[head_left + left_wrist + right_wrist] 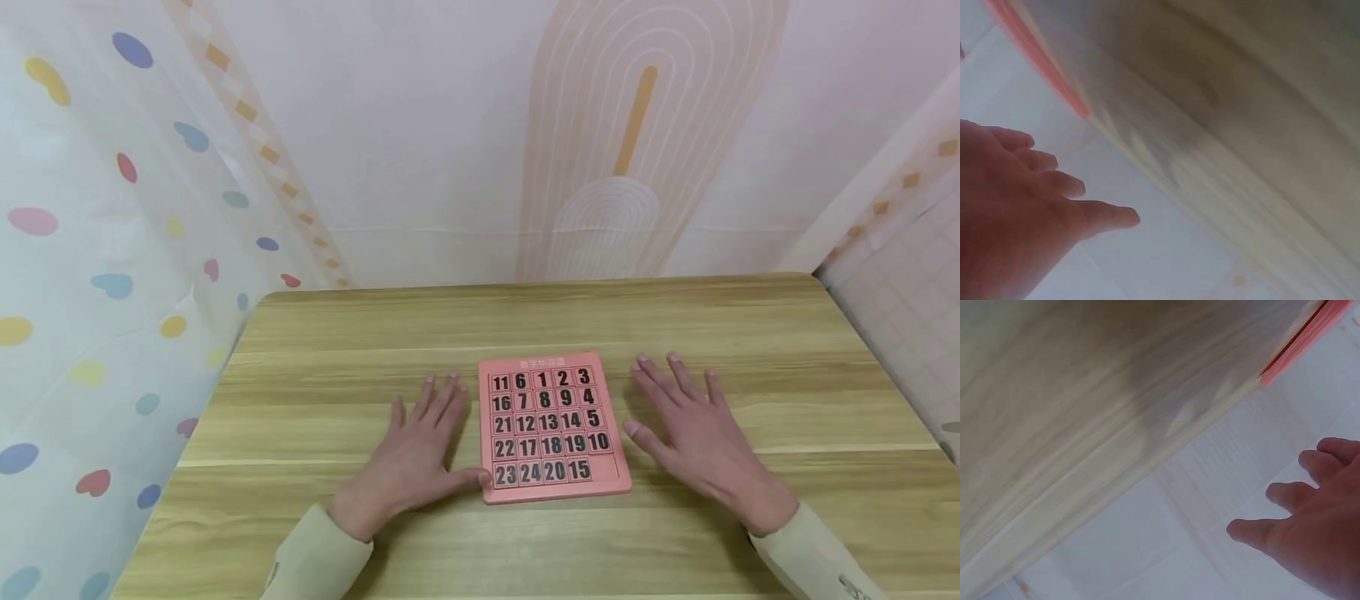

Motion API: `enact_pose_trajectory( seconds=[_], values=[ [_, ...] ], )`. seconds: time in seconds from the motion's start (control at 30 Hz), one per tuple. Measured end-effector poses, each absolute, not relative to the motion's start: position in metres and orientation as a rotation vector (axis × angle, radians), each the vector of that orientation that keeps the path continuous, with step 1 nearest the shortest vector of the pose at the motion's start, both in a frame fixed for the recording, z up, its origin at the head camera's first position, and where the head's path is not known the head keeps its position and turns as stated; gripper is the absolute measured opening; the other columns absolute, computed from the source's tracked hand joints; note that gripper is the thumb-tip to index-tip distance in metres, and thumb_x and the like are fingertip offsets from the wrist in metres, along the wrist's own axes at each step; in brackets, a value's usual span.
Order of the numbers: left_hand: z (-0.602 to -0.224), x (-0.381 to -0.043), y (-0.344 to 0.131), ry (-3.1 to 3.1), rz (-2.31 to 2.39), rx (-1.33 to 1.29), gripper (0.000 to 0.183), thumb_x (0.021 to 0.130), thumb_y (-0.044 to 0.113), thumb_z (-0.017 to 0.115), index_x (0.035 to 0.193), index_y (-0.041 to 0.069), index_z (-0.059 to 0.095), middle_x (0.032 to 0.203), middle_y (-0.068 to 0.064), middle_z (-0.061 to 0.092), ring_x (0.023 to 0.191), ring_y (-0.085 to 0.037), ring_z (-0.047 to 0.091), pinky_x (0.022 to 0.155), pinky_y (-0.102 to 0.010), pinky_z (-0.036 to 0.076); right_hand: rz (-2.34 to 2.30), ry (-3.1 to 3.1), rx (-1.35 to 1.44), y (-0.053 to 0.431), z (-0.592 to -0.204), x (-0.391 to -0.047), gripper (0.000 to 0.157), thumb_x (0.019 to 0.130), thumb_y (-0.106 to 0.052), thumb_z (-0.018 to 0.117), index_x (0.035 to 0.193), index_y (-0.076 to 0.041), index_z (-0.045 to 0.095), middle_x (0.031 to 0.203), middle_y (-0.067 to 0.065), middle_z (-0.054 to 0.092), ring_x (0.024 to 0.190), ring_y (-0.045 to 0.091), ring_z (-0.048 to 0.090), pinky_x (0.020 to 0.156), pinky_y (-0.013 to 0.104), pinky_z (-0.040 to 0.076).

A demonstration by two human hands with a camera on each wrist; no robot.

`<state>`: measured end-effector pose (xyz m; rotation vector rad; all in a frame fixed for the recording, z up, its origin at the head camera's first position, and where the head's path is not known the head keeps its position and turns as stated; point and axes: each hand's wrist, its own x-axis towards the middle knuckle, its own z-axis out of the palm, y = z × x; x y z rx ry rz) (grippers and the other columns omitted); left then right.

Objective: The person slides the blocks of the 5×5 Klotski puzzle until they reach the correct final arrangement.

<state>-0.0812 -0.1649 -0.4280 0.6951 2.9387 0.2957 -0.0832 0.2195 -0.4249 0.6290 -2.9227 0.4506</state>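
Observation:
A pink sliding number puzzle [546, 423] lies flat on the wooden table, with black numbers on its tiles and a bare slot in the bottom right corner. My left hand [411, 462] is at its left side, fingers spread and straight, the thumb tip right at the frame's lower left edge. To the right of the puzzle, my right hand [697, 433] hovers or rests with extended fingers, its thumb close to the frame. Both wrist views show only the puzzle's pink edge [1054, 72] beside the outstretched hand.
The wood-grain table [390, 333] has rounded back corners. Behind it hangs a pale curtain [420, 133] with an arch pattern, and a cloth with coloured spots [93, 482] covers the left side. Light sleeves [322, 554] cover both forearms.

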Motion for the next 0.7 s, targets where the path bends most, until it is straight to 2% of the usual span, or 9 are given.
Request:
enact_pose_trajectory(
  seconds=[0.27, 0.5, 0.7],
  values=[
    [-0.434, -0.081, -0.153, 2.808, 0.272, 0.720, 0.127, 0.076, 0.094, 0.051, 0.167, 0.013, 0.014, 0.173, -0.007, 0.007, 0.158, -0.035, 0.004, 0.119, -0.071, 0.009, 0.486, -2.913, 0.744, 0.215, -0.425, -0.074, 0.072, 0.102, -0.049, 0.058, 0.158, -0.005, 0.042, 0.164, 0.013, 0.038, 0.153, 0.044, 0.025, 0.119, 0.071, 0.015],
    [-0.434, -0.084, -0.151, 2.766, 0.246, 0.739, 0.126, 0.077, 0.089, 0.059, 0.167, 0.011, 0.015, 0.173, -0.007, 0.008, 0.158, -0.035, 0.010, 0.119, -0.071, 0.014, 0.527, -2.863, 0.877, 0.212, -0.424, -0.068, 0.067, 0.100, -0.047, 0.062, 0.154, -0.008, 0.049, 0.158, 0.010, 0.049, 0.150, 0.044, 0.033, 0.119, 0.068, 0.019],
    [-0.435, -0.083, -0.150, 2.736, 0.242, 0.727, 0.127, 0.076, 0.088, 0.063, 0.167, 0.012, 0.017, 0.174, -0.005, 0.007, 0.158, -0.034, 0.012, 0.118, -0.072, 0.013, 0.539, -2.815, 0.998, 0.210, -0.425, -0.061, 0.065, 0.097, -0.045, 0.068, 0.151, -0.012, 0.054, 0.154, 0.006, 0.054, 0.148, 0.039, 0.038, 0.116, 0.069, 0.024]
  ],
)
